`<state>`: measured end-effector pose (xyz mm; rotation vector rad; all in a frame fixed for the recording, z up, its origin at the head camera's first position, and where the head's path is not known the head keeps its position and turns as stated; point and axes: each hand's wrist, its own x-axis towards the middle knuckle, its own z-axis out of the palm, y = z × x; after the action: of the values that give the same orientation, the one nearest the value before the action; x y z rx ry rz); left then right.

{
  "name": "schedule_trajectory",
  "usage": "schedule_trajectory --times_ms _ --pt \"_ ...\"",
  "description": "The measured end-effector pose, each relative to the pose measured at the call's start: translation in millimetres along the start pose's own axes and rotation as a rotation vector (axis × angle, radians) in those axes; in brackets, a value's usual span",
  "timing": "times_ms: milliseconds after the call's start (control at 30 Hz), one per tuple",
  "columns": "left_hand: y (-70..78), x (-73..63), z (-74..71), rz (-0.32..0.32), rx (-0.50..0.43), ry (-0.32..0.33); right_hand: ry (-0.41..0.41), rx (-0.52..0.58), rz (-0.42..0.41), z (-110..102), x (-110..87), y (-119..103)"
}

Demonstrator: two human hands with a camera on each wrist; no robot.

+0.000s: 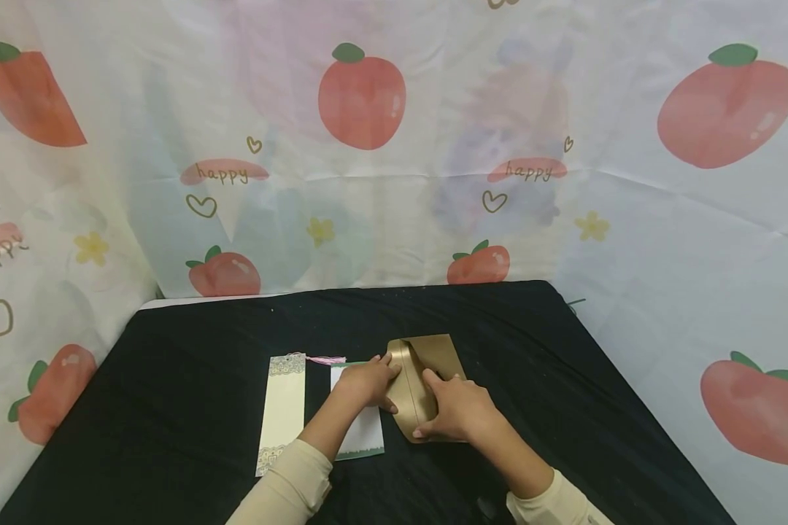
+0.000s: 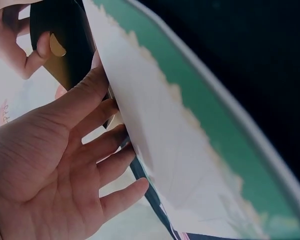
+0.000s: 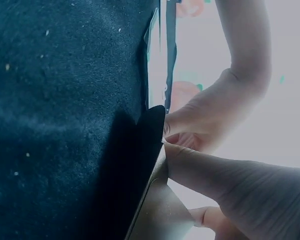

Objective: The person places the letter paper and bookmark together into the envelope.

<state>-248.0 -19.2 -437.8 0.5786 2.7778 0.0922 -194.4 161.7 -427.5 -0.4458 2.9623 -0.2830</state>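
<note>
Touches gold envelope with left grip loosely spread, probably to steady it; touches it with right grip too, cannot tell whether pinching.

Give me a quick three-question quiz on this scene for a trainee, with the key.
1. Which hand is nearer the white card?
2. True or false: the cream strip lies to the right of the gold packet.
3. The tassel is: A) blue, B) pink, C) black.

Key:
1. The left hand.
2. False; it lies to the left.
3. B.
</note>
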Motion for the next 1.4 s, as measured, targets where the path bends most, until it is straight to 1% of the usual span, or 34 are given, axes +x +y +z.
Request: schedule_trajectory --times_ms 100,233,467,667,833,1100,1200,1400 --pt "-0.4 -0.1 1.6 0.000 0.018 0.014 0.001 0.005 -0.015 2.5 2.3 0.8" --pt "-1.5 -1.0 4.6 0.016 0.045 0.054 0.004 0.007 -0.036 4.9 5.0 1.4" --pt "0.1 -3.0 6.3 0.064 0.079 0.121 0.004 0.013 -0.045 5.9 4.6 1.2" --pt "2.5 -5.3 4.7 0.064 0.108 0.165 0.010 0.006 -0.053 5.9 5.0 0.2" --pt "1.1 -7.8 5.8 0.071 0.091 0.184 0.015 -0.016 -0.051 5.9 5.9 -0.5" --pt "-6.2 -17.4 4.4 0.116 0.052 0.215 -0.002 -0.040 -0.032 6.5 6.2 -0.5" --pt "-10.2 -21.7 5.2 0.108 0.030 0.229 -0.007 -0.043 -0.030 6.5 6.2 -0.4" --pt "-18.6 -29.2 8.1 0.086 0.033 0.230 -0.012 -0.042 -0.024 3.9 4.3 -0.4"
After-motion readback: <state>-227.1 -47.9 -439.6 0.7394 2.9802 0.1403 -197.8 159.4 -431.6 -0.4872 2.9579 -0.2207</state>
